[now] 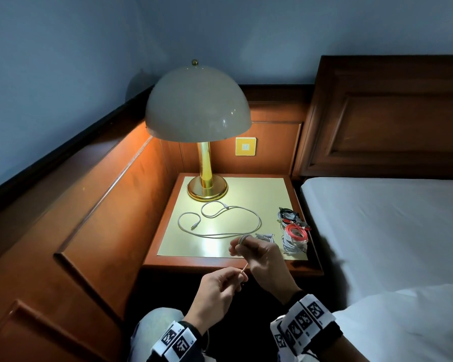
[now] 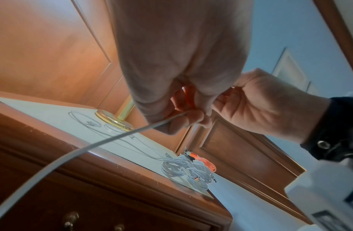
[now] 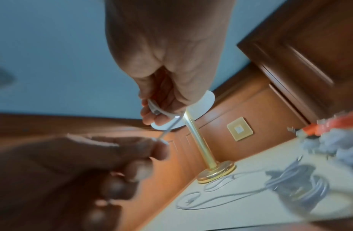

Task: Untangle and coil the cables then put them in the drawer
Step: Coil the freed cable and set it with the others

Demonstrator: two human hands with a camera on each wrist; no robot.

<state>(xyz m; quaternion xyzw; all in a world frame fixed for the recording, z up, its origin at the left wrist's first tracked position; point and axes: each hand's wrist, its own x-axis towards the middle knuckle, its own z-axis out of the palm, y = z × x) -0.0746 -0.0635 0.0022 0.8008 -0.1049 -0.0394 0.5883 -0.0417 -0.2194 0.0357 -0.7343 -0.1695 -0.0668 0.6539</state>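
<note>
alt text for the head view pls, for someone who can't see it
Two hands wind a white cable at a nightstand: right hand holds loops, left hand pinches the strand. Coiled cables lie near the bed, beside a lit lamp.

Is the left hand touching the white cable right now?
Touching. The left wrist view shows the left hand pinching the white cable at its fingertips; the head view shows the right hand holding its wound loops.

One white cable (image 1: 221,232) sprawls in loose loops on the nightstand top, beside coiled white and red cables (image 1: 294,237).
</note>
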